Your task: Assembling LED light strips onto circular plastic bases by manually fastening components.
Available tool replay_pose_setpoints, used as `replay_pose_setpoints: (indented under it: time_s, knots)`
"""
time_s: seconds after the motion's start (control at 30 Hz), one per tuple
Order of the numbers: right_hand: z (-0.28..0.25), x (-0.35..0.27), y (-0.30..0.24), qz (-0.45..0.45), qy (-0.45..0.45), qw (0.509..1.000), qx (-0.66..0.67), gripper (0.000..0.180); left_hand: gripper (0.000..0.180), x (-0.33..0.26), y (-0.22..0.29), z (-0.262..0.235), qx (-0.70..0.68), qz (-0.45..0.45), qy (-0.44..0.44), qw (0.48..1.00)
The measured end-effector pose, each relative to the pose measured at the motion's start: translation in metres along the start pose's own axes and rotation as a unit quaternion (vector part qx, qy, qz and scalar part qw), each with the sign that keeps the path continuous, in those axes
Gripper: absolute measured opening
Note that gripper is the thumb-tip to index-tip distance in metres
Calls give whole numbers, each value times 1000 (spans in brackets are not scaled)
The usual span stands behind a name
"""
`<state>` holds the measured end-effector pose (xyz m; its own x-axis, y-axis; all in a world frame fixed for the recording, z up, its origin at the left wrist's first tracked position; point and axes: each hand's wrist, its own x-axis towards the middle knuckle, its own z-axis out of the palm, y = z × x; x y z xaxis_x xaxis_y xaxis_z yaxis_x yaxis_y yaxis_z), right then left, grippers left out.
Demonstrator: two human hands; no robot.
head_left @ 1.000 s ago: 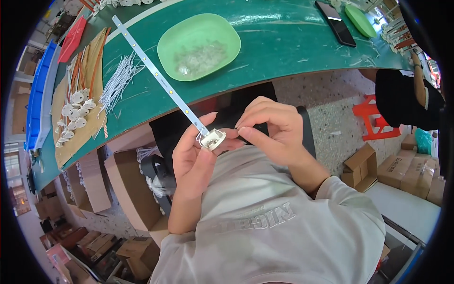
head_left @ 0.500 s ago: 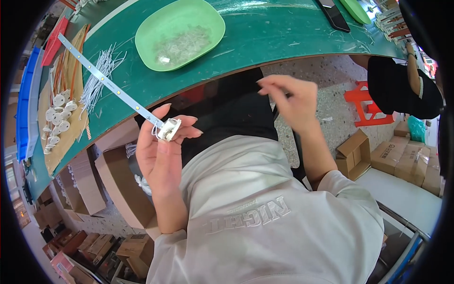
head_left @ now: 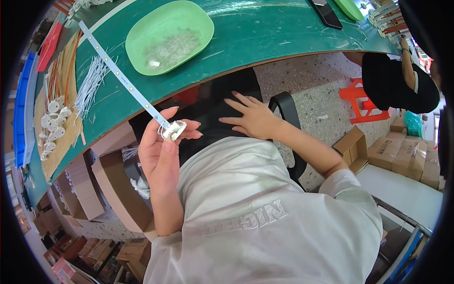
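My left hand (head_left: 163,154) holds an LED strip (head_left: 124,80) by its lower end, where a small white plastic end cap (head_left: 174,130) with thin white wire sits between thumb and fingers. From there the narrow, pale strip slants up and left above the table. My right hand (head_left: 250,115) rests with spread fingers over my dark-clad lap and holds nothing. Beyond the strip lies a green bowl (head_left: 208,35) of small clear pieces. A bundle of white wires (head_left: 91,84) is on the table left of the strip.
White round fittings with orange-brown wires (head_left: 56,120) lie on brown cardboard (head_left: 71,90) at left, beside a blue tray (head_left: 21,113). A dark phone (head_left: 326,14) is on the green table (head_left: 265,38). Cartons (head_left: 392,151), a red stool (head_left: 362,102) and another person (head_left: 397,83) are at right.
My right hand has dropped left and down from its raised, pinched pose to my lap, fingers now spread. My left hand still holds the strip, nearly in place; the view has shifted slightly.
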<state>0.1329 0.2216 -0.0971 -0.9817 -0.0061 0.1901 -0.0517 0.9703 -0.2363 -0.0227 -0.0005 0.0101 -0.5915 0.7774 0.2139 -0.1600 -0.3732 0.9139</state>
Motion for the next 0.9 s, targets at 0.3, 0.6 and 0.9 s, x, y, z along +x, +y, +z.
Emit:
replay_pose_setpoints:
  time_s: [0.3, 0.6, 0.9]
  knots:
    - [-32, 26, 164, 231, 35, 920, -314, 39, 51, 3, 8, -4, 35, 23, 20, 999]
    - [-28, 25, 61, 251, 31, 517, 818, 38, 49, 1, -1, -2, 29, -26, -7, 999]
    - [-87, 68, -56, -544, -193, 274, 770, 39, 54, 14, -20, 58, -94, -45, -65, 992]
